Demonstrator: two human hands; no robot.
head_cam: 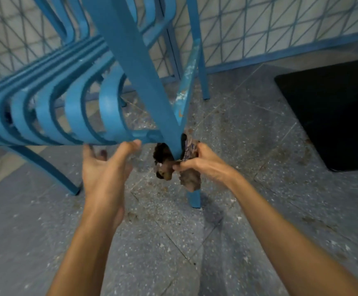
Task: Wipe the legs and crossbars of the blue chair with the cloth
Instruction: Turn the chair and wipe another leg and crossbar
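The blue chair (71, 107) has curved slats and stands tilted on the speckled floor. One of its legs (143, 67) runs down the middle of the view to a foot (194, 198) on the floor. A dirty brown cloth (169, 161) is wrapped round the lower part of that leg. My right hand (197, 161) grips the cloth against the leg. My left hand (107, 165) reaches up under the front rail (146, 136) of the seat, thumb on the rail and fingers spread beneath it.
A tiled wall with a blue baseboard (280, 54) runs across the back. A black mat (334, 112) lies on the floor at the right. Another chair leg (202, 50) stands near the wall. Brown stains mark the floor (227, 129) round the leg.
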